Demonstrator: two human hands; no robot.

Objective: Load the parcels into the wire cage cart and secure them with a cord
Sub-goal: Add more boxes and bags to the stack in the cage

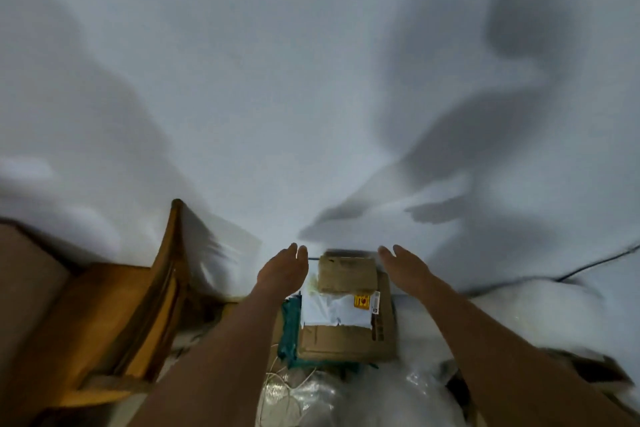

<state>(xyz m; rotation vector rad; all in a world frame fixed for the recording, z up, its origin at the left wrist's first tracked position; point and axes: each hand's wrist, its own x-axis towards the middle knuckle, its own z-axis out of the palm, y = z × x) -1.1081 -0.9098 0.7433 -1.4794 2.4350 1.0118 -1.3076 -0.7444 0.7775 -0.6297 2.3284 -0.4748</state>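
Note:
A small brown cardboard parcel (346, 273) lies on top of a stack, over a white mailer bag (332, 312) and a larger brown box (346, 340). My left hand (284, 271) reaches out to the small parcel's left side, fingers straight. My right hand (403, 265) reaches out to its right side, fingers straight too. Neither hand visibly touches it. A teal edge (289, 329) runs along the stack's left side. A thin pale cord (277, 381) lies loose below the stack. The wire cage itself is not clearly visible.
A wooden chair (138, 316) stands at the left against the white wall (311, 80). Clear plastic wrap (346, 399) is piled in front of the stack. A black cable (595, 264) runs along the wall at the right. The image is blurred.

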